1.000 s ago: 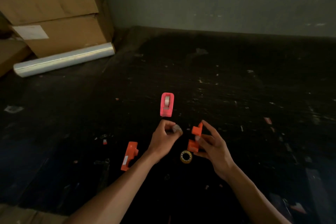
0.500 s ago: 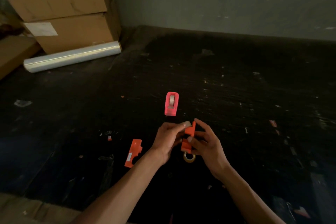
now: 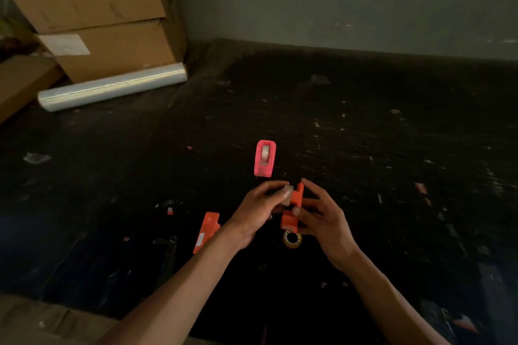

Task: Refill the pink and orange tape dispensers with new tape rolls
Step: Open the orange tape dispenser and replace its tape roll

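Observation:
A pink tape dispenser with a roll in it stands on the dark floor just beyond my hands. My right hand holds one half of the orange tape dispenser upright. My left hand pinches a small clear tape roll and presses it against that half's left side. The other orange half lies flat on the floor to the left of my left wrist. A yellowish tape roll lies on the floor under the held piece.
Stacked cardboard boxes stand at the back left with a roll of clear stretch film lying before them. A grey wall closes the back. Small scraps litter the dark floor.
My hands have come together: the left hand brought the small tape roll rightward against the orange half held by the right hand. The view shifted slightly left.

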Demonstrator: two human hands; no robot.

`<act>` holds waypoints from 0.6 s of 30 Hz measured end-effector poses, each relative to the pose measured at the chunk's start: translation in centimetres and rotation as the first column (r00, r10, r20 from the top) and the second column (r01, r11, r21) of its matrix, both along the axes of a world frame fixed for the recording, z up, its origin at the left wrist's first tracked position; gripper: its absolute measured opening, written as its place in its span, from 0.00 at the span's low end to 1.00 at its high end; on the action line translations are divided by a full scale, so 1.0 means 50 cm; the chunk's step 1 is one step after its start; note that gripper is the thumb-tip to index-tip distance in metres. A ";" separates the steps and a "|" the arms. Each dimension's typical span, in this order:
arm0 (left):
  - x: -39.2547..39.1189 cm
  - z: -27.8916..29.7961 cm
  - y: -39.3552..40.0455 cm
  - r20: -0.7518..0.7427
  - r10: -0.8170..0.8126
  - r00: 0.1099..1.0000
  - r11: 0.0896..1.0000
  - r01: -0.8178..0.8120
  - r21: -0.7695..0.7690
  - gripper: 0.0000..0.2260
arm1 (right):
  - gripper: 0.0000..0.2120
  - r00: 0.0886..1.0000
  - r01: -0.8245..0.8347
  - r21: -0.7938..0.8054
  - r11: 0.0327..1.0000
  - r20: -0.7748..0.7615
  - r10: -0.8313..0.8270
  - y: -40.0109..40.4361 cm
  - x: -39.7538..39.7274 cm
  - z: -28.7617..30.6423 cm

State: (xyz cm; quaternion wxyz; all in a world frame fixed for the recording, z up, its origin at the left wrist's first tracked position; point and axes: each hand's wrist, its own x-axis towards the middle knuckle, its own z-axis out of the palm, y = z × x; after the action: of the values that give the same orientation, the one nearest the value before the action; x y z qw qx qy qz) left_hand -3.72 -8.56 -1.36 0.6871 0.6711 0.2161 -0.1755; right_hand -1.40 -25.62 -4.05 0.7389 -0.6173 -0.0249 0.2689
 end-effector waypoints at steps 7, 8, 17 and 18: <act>-0.009 -0.002 0.000 -0.033 -0.008 0.999 1.000 0.009 0.025 0.10 | 0.29 0.995 -0.098 -0.045 0.994 0.012 0.098 0.003 0.003 -0.006; -0.013 -0.003 0.002 -0.038 -0.008 0.999 0.999 0.009 0.032 0.10 | 0.29 0.994 -0.109 -0.046 0.993 -0.003 0.109 0.003 0.002 -0.008; -0.072 -0.036 0.107 -0.020 -0.071 0.997 0.835 0.070 0.546 0.23 | 0.29 0.987 -0.057 0.003 0.998 -0.149 0.057 -0.005 0.006 -0.026; -0.082 -0.040 0.122 -0.025 -0.079 0.997 0.805 0.079 0.588 0.22 | 0.29 0.987 -0.057 -0.011 0.998 -0.148 0.055 -0.006 0.007 -0.028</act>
State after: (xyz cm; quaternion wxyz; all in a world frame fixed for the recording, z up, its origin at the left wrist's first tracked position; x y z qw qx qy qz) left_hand -7.83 -2.45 -3.35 0.4378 0.8593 0.2314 -0.1283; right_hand -1.04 -25.90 -5.43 0.7263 -0.6003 0.0148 0.3347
